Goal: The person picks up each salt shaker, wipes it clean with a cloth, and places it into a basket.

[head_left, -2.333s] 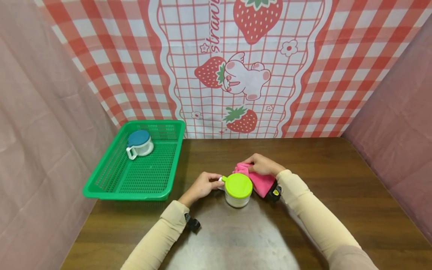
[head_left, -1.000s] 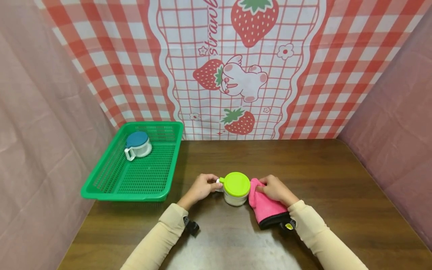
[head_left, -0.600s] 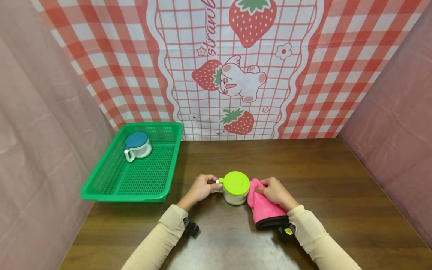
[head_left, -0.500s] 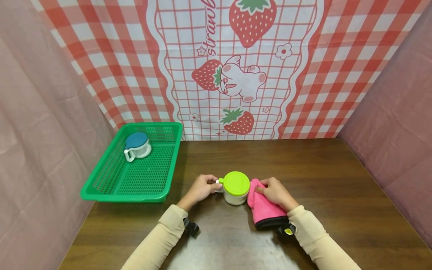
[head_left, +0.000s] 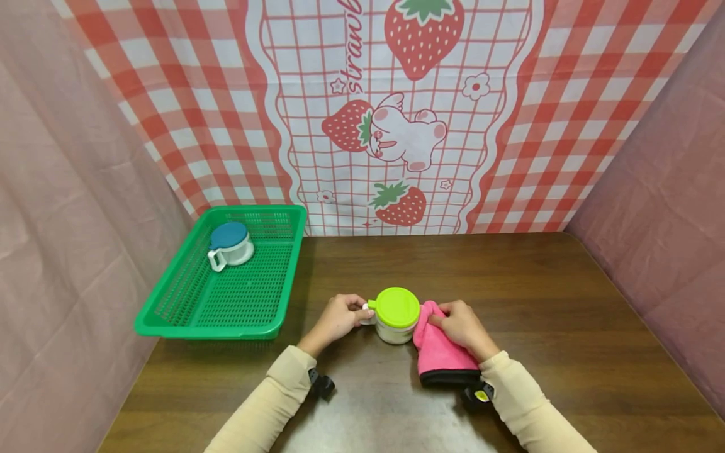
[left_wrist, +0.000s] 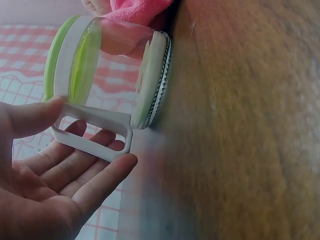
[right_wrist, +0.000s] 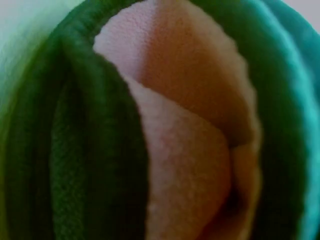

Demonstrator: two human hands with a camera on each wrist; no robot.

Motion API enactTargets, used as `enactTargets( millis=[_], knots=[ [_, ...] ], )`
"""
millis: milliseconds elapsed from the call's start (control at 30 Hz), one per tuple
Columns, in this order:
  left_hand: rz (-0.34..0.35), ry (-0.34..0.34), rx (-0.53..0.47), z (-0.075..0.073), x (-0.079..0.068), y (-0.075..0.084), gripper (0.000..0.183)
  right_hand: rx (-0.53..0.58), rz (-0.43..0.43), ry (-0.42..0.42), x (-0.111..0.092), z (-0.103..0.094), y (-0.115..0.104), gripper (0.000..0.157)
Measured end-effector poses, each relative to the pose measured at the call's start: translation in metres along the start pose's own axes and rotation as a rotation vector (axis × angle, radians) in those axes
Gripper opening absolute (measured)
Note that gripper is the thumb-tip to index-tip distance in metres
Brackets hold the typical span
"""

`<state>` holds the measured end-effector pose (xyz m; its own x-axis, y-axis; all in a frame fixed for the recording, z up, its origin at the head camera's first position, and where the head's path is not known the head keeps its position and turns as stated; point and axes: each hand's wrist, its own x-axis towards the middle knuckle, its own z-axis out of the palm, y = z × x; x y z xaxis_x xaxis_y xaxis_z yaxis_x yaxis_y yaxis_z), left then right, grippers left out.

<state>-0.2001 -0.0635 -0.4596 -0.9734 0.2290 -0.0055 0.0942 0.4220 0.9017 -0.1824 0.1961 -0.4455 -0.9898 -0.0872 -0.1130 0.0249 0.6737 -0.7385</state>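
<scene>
Far left of the frame: dusty-pink fabric curtain point(head_left: 85, 220). Middle left: green rectangular perforated plastic basket point(head_left: 206, 331), with round white cup with blue lid point(head_left: 233, 244) in its upper left part. Lower left of centre: cream fabric sleeve point(head_left: 272, 396), black wrist camera point(head_left: 323, 384), then bare left hand point(head_left: 340, 318), pinching white plastic handle point(left_wrist: 82, 145) between thumb and fingertips. Just below frame centre: round clear jar with lime-green lid point(head_left: 398, 308), upright on brown wood-grain table point(head_left: 538, 302), handle pointing left. Above, upper centre: red-and-white checked fabric backdrop point(head_left: 413, 138) with printed strawberries. Touching jar's right side: pink fuzzy cloth with black edging point(head_left: 444, 353), bunched at top. Right of centre: bare right hand point(head_left: 461, 324), pinching cloth's bunched top; exact finger placement impossible to tell, right wrist view blurred and blocked. Far right: darker pink fabric curtain point(head_left: 663, 207).
</scene>
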Motion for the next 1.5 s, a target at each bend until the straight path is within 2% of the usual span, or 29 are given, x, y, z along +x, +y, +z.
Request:
enactTargets(
  millis=[367, 600, 800, 1067, 1300, 1500],
  knots=[
    [0.045, 0.007, 0.044, 0.002, -0.002, 0.0, 0.021, -0.019, 0.003, 0.068, -0.008, 0.002, -0.005, 0.021],
    [0.083, 0.025, 0.132, 0.0, -0.004, 0.001, 0.017, -0.037, -0.001, 0.096, -0.01, 0.004, -0.005, 0.017],
    [0.068, 0.013, 0.131, -0.001, -0.006, 0.004, 0.02, -0.023, 0.009, 0.123, -0.013, 0.006, -0.005, 0.015],
    [0.074, 0.039, 0.148, 0.001, -0.006, 0.004, 0.021, 0.027, 0.03, 0.144, -0.015, 0.007, -0.007, 0.017],
    [0.068, 0.035, 0.166, 0.003, -0.007, 0.004, 0.019, 0.03, 0.038, 0.151, -0.016, 0.007, -0.006, 0.025],
    [0.085, 0.046, 0.192, 0.007, -0.008, 0.007, 0.019, 0.019, 0.022, 0.169, -0.014, 0.006, -0.005, 0.025]
  ],
)
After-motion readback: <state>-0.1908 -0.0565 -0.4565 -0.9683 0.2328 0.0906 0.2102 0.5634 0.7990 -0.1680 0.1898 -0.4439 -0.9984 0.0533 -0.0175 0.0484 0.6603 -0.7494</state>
